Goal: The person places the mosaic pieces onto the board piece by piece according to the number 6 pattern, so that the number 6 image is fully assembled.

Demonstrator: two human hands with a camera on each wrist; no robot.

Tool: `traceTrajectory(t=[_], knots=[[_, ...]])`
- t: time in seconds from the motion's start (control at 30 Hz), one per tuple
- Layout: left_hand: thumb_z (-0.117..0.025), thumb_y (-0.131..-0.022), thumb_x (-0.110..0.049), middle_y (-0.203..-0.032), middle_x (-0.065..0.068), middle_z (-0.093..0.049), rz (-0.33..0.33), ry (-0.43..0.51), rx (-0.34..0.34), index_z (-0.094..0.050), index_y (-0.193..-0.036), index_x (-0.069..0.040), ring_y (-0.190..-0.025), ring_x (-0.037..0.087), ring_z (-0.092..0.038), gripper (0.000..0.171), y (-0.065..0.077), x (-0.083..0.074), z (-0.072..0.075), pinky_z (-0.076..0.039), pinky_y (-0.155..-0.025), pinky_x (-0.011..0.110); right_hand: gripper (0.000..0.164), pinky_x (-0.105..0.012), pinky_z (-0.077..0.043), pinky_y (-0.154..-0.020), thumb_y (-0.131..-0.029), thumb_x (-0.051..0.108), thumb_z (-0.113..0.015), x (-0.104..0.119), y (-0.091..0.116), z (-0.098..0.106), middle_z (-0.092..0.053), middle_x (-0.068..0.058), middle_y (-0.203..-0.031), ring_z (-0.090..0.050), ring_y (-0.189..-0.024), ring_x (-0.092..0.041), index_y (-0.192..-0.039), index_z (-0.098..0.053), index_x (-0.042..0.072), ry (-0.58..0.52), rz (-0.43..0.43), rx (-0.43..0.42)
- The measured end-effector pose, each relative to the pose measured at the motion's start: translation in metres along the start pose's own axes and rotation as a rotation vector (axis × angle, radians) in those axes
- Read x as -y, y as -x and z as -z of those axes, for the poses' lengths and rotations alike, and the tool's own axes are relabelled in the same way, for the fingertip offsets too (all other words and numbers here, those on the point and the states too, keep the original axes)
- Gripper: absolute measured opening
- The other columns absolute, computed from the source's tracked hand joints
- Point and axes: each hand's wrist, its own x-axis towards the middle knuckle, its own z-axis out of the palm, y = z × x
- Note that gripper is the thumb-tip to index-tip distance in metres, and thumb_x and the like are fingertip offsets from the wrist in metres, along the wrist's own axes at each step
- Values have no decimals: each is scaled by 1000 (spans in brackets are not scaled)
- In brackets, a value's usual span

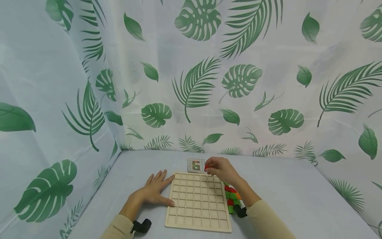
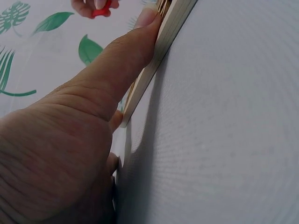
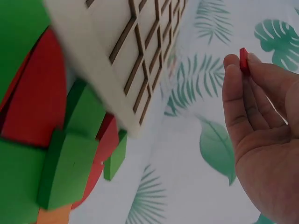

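Observation:
A wooden grid board lies on the table, with bare square cells. My left hand rests at its left side, fingers spread on the table; in the left wrist view the thumb touches the board's edge. Above the board's far right part, my right hand pinches a small red block between thumb and fingertips. Just beyond the far edge lies a pattern card with a small coloured figure on a grid, its right side close to the right hand.
A heap of green, red and orange blocks lies along the board's right edge, partly under my right forearm. In the right wrist view a green block leans among red ones. A leaf-patterned curtain rises behind the table.

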Motion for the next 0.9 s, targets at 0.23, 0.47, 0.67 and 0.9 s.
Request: traceTrajectory(t=[0.23,0.47,0.67,0.9], knots=[[-80,-73,-75,-174,22,-8,8,-44,-8,-29,-166,-24,-162,42,-2,117,-3,4,-5,3,-128,68,23,-29,-63,-74,-98,3,-69,5,-11,-14,-75,-12,-111,-76,-90,-28,-120,-75,2,14,-7,65],[-81,-73,-72,-174,22,-9,19,-58,-17,-30,-165,-26,-162,41,-3,115,-4,4,-5,1,-128,67,14,-23,-59,-72,-95,3,-73,8,-18,-24,-77,-6,-103,-72,-85,-13,-108,-78,6,82,40,91],[-81,-74,-73,-174,22,-9,18,-56,-13,-30,-166,-26,-163,41,-3,115,-3,3,-4,1,-128,67,12,-22,-60,-72,-96,1,-72,11,-24,-30,-78,-8,-101,-74,-86,-13,-103,-80,5,74,46,119],[-80,-75,-73,-174,22,-8,11,-60,-13,-29,-166,-26,-162,42,-3,114,-4,4,-4,1,-128,67,14,-22,-60,-73,-95,-4,-70,16,-31,-37,-79,-12,-103,-75,-89,-21,-103,-80,1,63,42,166]])
